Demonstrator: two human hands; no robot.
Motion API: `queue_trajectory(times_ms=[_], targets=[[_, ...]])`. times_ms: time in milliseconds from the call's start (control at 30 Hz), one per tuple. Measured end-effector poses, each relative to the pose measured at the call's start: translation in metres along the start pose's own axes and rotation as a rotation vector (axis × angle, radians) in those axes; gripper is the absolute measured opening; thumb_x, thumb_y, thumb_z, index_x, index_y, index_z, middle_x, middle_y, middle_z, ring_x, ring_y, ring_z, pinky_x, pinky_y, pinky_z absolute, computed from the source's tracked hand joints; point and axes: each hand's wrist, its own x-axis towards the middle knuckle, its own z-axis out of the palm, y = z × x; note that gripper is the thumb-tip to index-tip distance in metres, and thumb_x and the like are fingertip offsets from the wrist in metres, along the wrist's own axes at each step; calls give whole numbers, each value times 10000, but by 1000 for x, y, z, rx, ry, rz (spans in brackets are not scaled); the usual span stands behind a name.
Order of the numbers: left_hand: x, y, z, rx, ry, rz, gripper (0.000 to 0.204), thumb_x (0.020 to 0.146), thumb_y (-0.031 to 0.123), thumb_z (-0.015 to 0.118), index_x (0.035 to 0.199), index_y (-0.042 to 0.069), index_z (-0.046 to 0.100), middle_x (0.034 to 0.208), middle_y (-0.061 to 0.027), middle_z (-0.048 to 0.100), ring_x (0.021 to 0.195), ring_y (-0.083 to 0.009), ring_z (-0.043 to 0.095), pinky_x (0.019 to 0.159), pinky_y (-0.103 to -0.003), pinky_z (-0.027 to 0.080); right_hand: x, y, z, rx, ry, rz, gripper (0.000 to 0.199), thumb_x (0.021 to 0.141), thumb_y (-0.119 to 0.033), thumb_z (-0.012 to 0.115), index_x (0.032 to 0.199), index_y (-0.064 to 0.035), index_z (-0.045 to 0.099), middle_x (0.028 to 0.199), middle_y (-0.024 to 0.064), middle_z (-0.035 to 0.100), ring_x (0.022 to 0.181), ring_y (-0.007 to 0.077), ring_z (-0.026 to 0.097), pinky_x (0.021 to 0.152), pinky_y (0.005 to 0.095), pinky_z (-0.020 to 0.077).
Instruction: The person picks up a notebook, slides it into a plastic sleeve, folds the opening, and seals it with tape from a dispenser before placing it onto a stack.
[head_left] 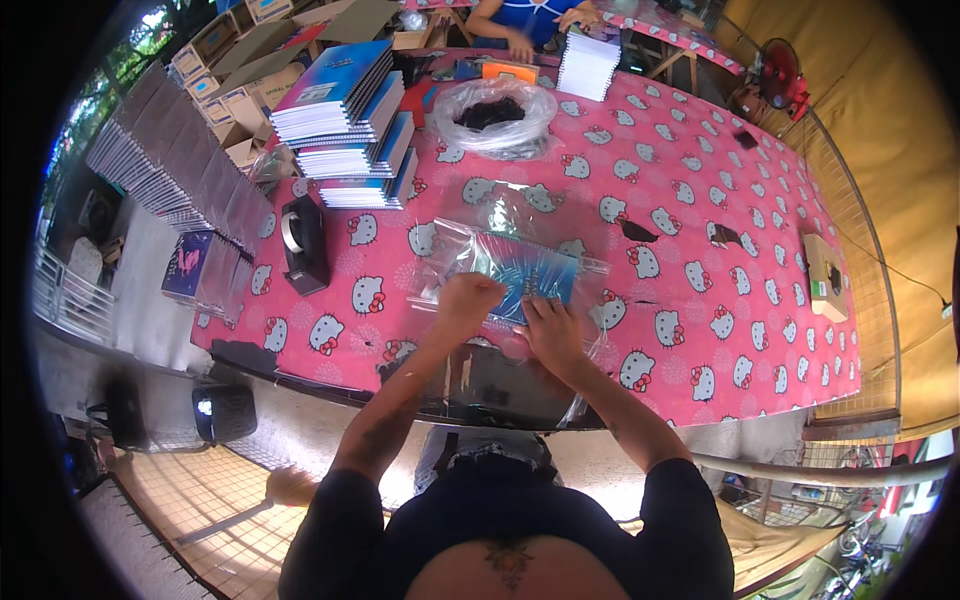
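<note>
A table covered with a pink tablecloth (720, 350) of white cat heads with red bows, torn to a dark surface (480, 385) at the near edge, carries a blue notebook (558, 276) in clear plastic film (455, 238). Around it sit stacked spiral notebooks (345, 125), a plastic-wrapped notebook pile (215, 265), a black tape dispenser (307, 255), a clear plastic bag (540, 108) holding black items (490, 112), and a small cardboard box (826, 278).

Down at the pink tablecloth (690, 290) now: resting the right hand (548, 328) on a blue notebook (552, 277) with clear plastic (453, 238) around it, curling the left hand (470, 302) at its left side. Over to a black tape dispenser (311, 258) on the left, then up to stacked notebooks (345, 125).
</note>
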Motion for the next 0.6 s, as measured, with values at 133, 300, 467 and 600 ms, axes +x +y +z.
queue_trajectory(times_ms=[133,300,467,600], targets=[[31,6,46,598,-43,-184,427,828,415,677,914,0,718,898,-177,727,843,-347,706,732,-445,543,-1,2,3,53,72,-9,588,702,-364,777,1176,-53,622,1024,54,578,965,228,597,781,390,468],[29,-5,38,816,-144,-83,619,863,639,580,817,33,696,849,-190,710,892,-376,696,771,-494,523,-3,7,1,147,53,37,532,756,-403,753,1171,-93,633,1022,68,567,975,244,580,793,404,449],[8,-13,33,851,-78,12,558,899,594,560,887,52,694,844,-182,703,876,-378,687,832,-521,480,6,14,-20,108,85,67,412,857,-456,667,1167,-185,670,1056,89,534,1033,261,539,823,445,411],[-39,-17,40,827,85,155,362,900,441,614,975,91,670,868,-151,672,849,-342,658,868,-487,448,57,51,18,298,-168,226,406,922,-513,562,1122,-199,723,1006,103,613,1019,304,588,873,530,426]])
